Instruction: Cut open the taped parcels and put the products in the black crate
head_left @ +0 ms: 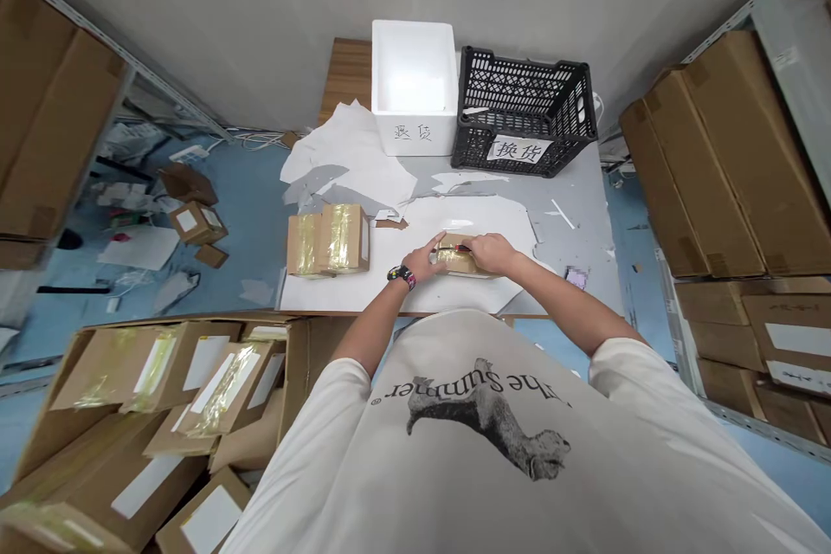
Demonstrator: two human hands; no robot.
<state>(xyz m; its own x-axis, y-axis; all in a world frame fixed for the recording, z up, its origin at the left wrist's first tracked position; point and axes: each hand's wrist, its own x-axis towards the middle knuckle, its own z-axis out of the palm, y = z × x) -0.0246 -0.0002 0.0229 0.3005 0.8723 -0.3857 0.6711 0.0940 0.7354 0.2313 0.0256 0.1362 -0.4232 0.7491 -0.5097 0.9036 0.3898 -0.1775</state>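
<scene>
A small cardboard box [462, 263] with shiny tan tape lies in front of me on the white-covered table [415, 299]. My left hand [425, 260] holds the box by its left end, thumb and fingers against its sides. In my right hand [492, 253] is a box cutter [461, 248], red and dark, its thin tip pointing left across the taped top; most of its handle is hidden by my fingers. Two taped cardboard boxes [343, 238] stand side by side to the left of my left hand.
A white foam box [415, 134] and a black plastic crate [464, 138] stand at the table's back. Torn white sheeting [351, 143] lies at the back left. A big carton [295, 372] full of parcels is at lower left. Shelved cartons [720, 164] line the right.
</scene>
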